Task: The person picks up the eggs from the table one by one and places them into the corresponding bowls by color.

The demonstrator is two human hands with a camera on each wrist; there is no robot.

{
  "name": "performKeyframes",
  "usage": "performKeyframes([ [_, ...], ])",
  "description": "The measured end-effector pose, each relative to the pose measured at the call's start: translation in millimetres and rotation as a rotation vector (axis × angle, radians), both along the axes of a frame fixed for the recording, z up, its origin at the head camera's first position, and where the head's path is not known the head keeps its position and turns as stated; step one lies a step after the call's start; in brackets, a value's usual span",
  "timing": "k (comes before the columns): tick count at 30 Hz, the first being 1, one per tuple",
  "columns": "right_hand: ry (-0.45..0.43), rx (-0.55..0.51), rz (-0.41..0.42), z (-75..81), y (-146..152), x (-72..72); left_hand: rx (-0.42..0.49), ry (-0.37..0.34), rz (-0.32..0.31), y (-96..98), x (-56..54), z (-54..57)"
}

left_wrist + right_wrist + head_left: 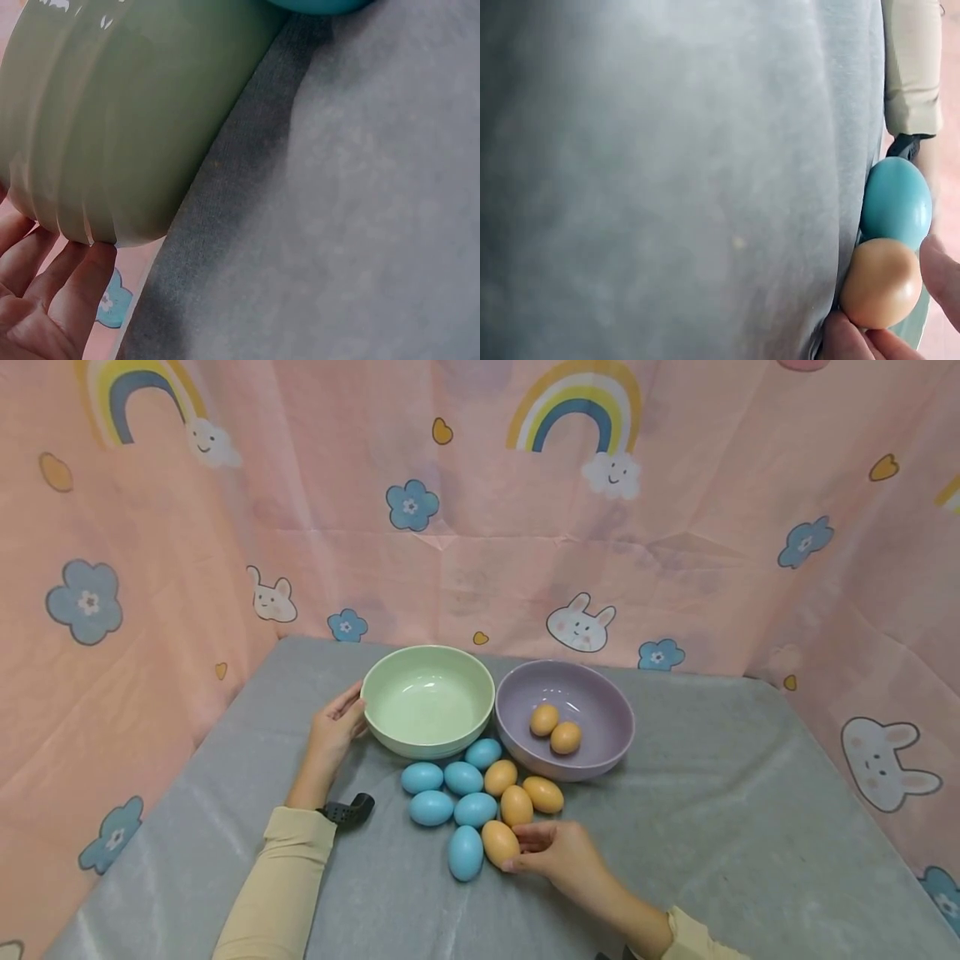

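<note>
My left hand (337,727) rests its fingers against the outer left side of a pale green bowl (427,697); in the left wrist view its fairly straight fingertips (101,259) touch the ridged wall. The inside of that bowl holds nothing. With thumb and fingers my right hand (562,860) pinches an orange-yellow egg (500,844) at the front of a group of eggs. A blue egg (466,853) lies right beside it, and both also show in the right wrist view. Farther back, a purple bowl (618,727) has two orange-yellow eggs (566,738) in it.
Several blue eggs (431,808) lie in front of the green bowl, with more orange-yellow eggs (543,795) to their right. The bowls stand side by side on a grey covered table (735,810). Pink printed cloth (480,568) hangs behind and at both sides.
</note>
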State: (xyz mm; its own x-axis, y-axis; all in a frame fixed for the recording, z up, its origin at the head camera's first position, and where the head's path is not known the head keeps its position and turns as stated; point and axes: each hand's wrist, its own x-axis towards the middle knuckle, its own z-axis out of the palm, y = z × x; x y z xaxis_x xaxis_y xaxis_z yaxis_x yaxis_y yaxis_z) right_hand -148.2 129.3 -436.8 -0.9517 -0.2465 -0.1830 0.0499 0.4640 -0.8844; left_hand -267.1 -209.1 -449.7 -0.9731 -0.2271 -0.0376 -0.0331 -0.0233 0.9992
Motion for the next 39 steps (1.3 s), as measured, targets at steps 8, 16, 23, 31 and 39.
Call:
performKeyframes([
  [8, 0.044, 0.032, -0.007, 0.2, -4, -2.0, -0.010, -0.002, 0.013, -0.1, -0.9, 1.3],
  [16, 0.031, 0.028, 0.001, -1.4, -2, -4.8, -0.007, 0.013, 0.003, 0.7, -0.2, 1.7],
  [23, -0.009, -0.019, -0.019, 1.6, 3, -3.6, -0.001, 0.001, 0.010, 0.9, -1.2, 1.1],
  [31, 0.043, -0.064, -0.015, 21.7, 10, -9.6, 0.005, 0.016, 0.015, 0.9, -0.9, 2.2],
  [39, 0.091, -0.053, -0.052, 41.8, 18, -24.9, 0.004, 0.050, 0.011, 0.0, 1.6, -0.1],
])
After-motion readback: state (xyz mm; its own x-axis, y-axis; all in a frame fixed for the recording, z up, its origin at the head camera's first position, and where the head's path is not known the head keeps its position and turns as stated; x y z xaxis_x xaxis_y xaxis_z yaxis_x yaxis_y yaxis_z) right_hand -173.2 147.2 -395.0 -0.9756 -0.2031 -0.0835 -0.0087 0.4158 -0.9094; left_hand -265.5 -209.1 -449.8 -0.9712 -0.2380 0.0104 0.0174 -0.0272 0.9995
